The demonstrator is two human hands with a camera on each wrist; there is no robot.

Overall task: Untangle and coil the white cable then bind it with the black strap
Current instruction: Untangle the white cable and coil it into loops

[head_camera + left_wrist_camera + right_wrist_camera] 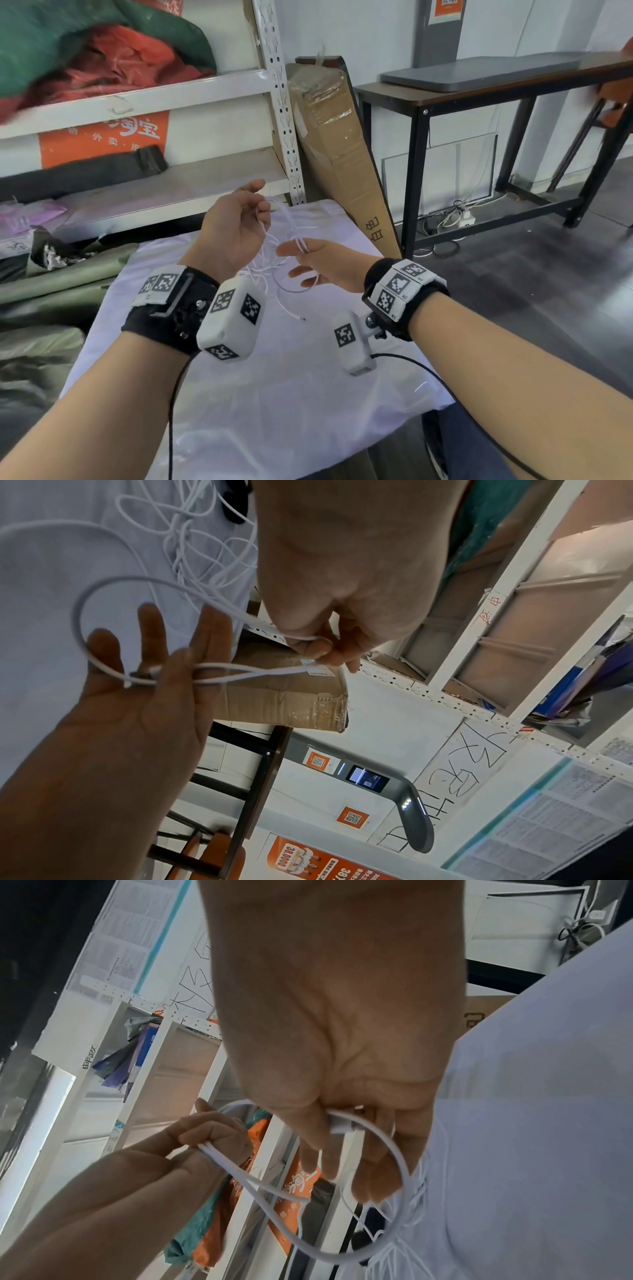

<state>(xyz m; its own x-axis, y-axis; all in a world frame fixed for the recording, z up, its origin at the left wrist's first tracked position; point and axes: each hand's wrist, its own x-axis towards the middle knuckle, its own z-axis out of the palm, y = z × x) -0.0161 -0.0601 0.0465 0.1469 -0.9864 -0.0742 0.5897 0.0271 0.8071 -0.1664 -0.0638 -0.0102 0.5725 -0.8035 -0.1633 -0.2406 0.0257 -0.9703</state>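
The white cable (274, 240) runs between both hands above a table under a white cloth (274, 394). My left hand (262, 205) is raised and pinches a doubled strand (260, 673) between thumb and fingers. My right hand (301, 253) is lower and to the right. Its thumb pins the cable's plug (341, 1125) against nearly straight fingers, and one loop (394, 1150) hangs round them. The rest of the cable lies tangled on the cloth (192, 547) under the hands. A black piece (236, 509), possibly the strap, lies on the cloth beside the tangle; the head view hides it.
A white metal shelf rack (281, 102) with bags stands behind and left of the table. A tall cardboard box (339, 147) leans at the back right. A black-framed table (479, 89) stands further right over a dark floor. Black camera leads (428, 370) hang from both wrists.
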